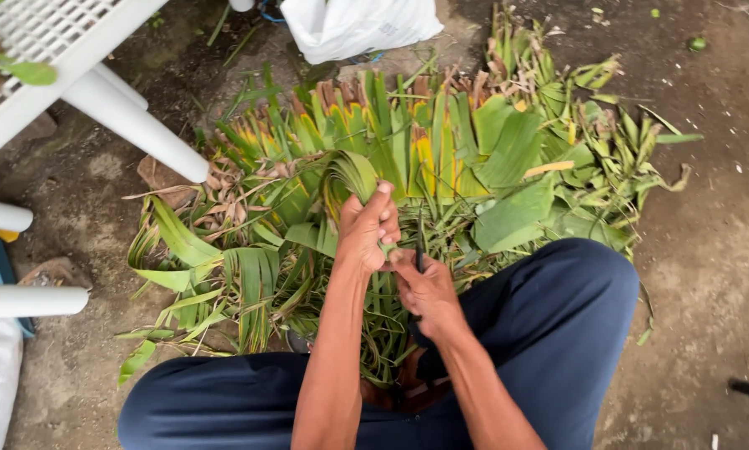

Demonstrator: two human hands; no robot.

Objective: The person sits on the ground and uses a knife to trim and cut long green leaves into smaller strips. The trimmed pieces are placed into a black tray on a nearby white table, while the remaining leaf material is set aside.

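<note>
white bag (358, 25), maybe plastic, above leaves (441, 158)

Green leaves, yellow-striped

I'm gripping green leaves (441, 158) streaked yellow with brown dried tips; I'm wearing navy trousers (558, 325), sitting beside a white chair (132, 125) on brown dirt (708, 250).

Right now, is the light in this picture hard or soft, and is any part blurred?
Head view: the light is soft and even, with no hard shadows on the dirt ground. The left hand gripping the green leaves and the right hand look sharp. The white chair appears slightly soft toward the corner, with no glare.
</note>
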